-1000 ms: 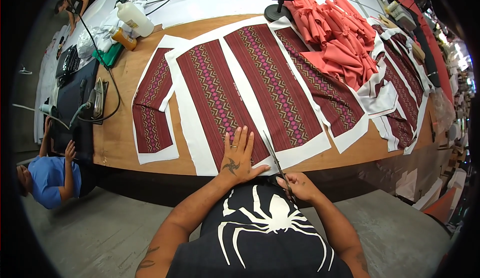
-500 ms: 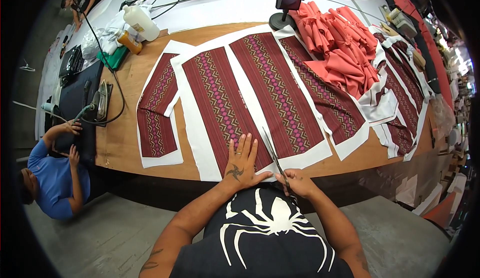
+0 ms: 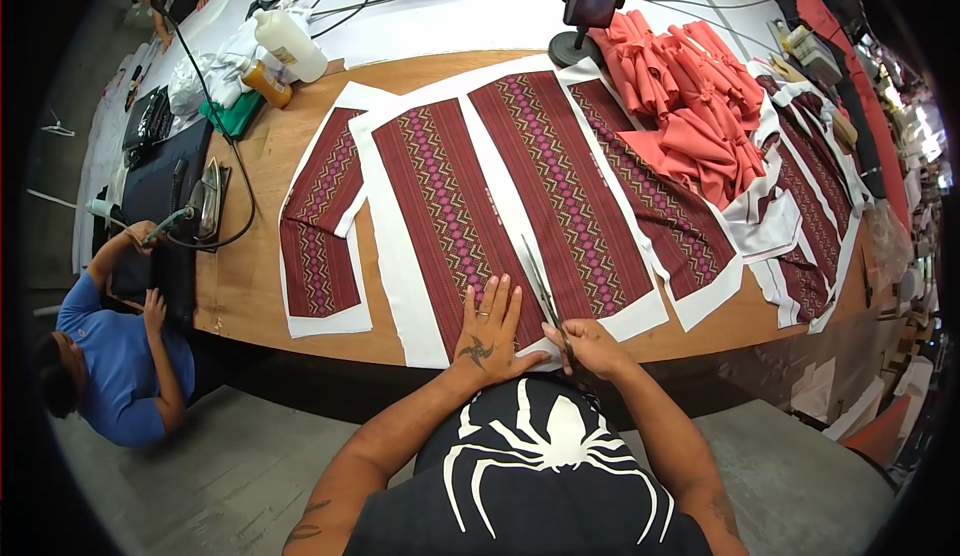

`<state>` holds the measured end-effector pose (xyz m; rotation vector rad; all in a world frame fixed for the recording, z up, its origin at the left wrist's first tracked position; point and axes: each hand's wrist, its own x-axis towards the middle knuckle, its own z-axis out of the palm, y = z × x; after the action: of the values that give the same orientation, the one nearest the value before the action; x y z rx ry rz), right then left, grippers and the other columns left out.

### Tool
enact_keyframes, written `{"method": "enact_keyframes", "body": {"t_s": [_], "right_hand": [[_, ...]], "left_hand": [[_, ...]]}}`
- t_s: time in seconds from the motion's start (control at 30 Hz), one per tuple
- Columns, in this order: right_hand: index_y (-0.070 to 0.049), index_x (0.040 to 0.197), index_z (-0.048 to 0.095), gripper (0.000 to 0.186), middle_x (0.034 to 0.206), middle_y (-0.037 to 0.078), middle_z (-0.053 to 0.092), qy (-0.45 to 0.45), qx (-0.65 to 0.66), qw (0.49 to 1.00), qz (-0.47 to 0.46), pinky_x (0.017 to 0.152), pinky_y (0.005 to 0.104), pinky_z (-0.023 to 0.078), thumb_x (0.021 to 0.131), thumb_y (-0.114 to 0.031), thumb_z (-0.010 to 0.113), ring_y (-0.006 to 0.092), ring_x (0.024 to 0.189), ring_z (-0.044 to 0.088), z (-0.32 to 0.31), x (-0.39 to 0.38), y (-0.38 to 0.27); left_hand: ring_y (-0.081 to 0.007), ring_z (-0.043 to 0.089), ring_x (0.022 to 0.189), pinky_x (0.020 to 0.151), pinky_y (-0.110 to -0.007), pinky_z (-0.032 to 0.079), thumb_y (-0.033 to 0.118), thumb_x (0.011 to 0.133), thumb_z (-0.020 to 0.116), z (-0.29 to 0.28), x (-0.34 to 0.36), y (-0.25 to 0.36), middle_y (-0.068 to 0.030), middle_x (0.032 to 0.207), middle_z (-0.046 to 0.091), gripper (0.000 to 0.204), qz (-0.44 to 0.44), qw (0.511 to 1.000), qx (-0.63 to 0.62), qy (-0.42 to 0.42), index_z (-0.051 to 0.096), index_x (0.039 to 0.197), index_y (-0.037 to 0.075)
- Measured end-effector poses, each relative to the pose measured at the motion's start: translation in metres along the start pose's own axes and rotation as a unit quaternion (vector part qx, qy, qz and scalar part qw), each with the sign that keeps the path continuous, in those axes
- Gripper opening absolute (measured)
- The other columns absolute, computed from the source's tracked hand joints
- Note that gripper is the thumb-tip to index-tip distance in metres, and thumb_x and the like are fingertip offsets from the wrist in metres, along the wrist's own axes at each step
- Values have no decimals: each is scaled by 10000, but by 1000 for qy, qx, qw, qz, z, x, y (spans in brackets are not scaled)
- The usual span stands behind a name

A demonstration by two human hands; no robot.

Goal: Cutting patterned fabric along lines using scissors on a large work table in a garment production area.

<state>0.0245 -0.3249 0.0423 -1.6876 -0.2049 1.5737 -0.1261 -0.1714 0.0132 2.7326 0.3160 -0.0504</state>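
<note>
A white-bordered fabric sheet with maroon patterned panels [image 3: 447,211] lies across the wooden table. My left hand [image 3: 487,336] presses flat on its near edge, fingers spread. My right hand [image 3: 590,346] is closed round the handles of a pair of scissors [image 3: 542,286]. Their long blades point away from me along the white strip between two patterned panels. Part of the handles is hidden in my fingers. A separate patterned piece [image 3: 322,221] lies to the left. Another patterned strip [image 3: 670,211] lies to the right.
Coral fabric pieces [image 3: 690,106] are heaped at the back right, beside a phone on a stand [image 3: 590,1]. At the left, a co-worker in a blue shirt [image 3: 125,366] has a hand by an iron [image 3: 207,201]. Bottles [image 3: 290,46] stand at the far left.
My right hand and the scissors have shifted slightly, with the blades looking closer together. My left hand stays flat on the fabric. The whole view has moved a little.
</note>
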Motion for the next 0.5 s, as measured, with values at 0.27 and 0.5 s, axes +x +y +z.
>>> {"method": "enact_keyframes", "body": {"t_s": [0.27,0.5], "right_hand": [[-102,676,525,448,573,15,565,-13,-47,999,-4,438,236,399,925,-436,688,101,476,559,-2,7,-10],[-82,668,521,502,561,32,558,-17,7,999,29,448,257,425,913,-491,680,119,470,575,-7,7,-25]], "left_hand": [[-438,101,1490,1168,-624,24,691,787,638,-1,0,-3,-314,1565,183,1109,0,1000,-30,3,294,1466,-115],[-454,198,1463,1176,-596,106,490,888,621,-33,55,-44,-331,1538,248,881,-41,991,-22,126,319,1454,-113]]}}
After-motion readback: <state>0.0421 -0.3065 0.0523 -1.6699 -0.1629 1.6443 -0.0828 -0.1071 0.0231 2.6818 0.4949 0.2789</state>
